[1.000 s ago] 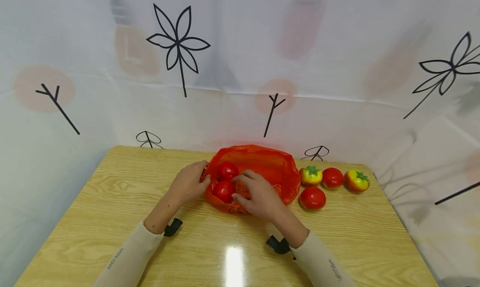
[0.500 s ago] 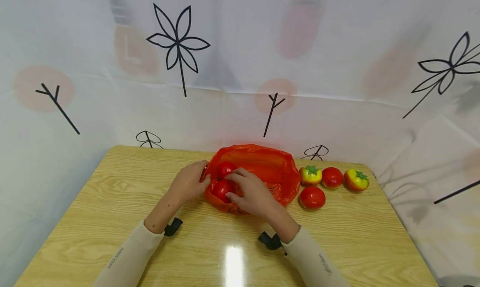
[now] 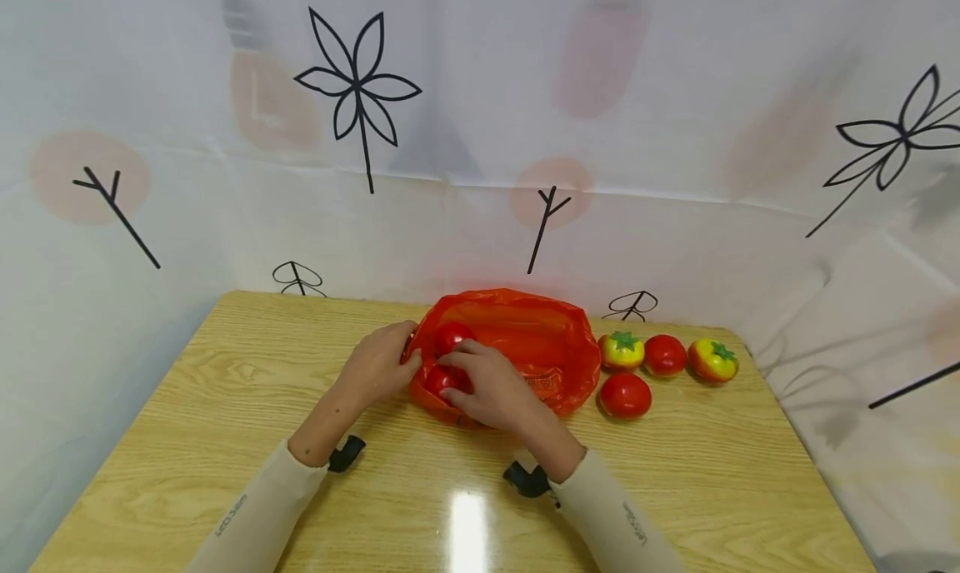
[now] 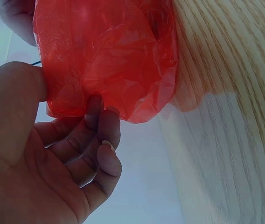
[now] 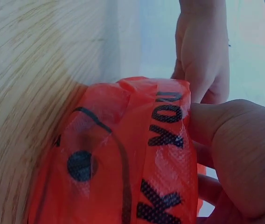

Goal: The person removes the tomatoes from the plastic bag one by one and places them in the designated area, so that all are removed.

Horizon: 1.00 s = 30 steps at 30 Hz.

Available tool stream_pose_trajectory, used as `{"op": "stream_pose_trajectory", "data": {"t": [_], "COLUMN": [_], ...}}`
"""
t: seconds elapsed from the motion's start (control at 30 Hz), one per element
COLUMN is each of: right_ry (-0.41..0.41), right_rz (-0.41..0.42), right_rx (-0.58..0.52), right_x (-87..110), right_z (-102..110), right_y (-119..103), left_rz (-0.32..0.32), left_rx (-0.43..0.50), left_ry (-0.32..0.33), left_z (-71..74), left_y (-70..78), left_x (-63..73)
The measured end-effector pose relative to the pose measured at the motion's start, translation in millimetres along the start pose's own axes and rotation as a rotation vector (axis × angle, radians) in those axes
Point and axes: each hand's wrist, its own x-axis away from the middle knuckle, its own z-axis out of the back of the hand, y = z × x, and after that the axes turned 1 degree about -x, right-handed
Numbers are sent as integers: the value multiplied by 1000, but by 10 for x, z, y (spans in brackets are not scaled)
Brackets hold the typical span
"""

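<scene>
On the surface (image 3: 240, 352), the left hand (image 3: 378, 363) is pinching the bag (image 3: 532, 340), likely steadying it, the right hand (image 3: 495, 387) clasping the nearer tomato (image 3: 444, 380).

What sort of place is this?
Likely a staged recording corner, not a working kitchen: a creased, printed backdrop behind a wood-grain table, black wrist-worn devices, and toy-like fruit beside a red bag.

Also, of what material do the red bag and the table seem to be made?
Red bag: apparently thin, glossy plastic; it wrinkles and looks translucent. Table: pale wood or wood-look laminate, with a sheen; grain lines and a bright reflection show, but which is unclear.
</scene>
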Motion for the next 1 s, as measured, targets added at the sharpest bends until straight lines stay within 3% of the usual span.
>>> {"op": "stream_pose_trajectory", "data": {"t": [0.23,1.0], "right_ry": [-17,-52], "right_rz": [23,-12], "right_rx": [2,-18], "right_x": [-50,-90], "right_z": [-26,-57], "right_y": [-27,-11], "left_rz": [-1,14], "left_rx": [1,-1], "left_ry": [-2,-12], "left_z": [2,12], "left_y": [-2,12], "left_x": [-4,-9]}}
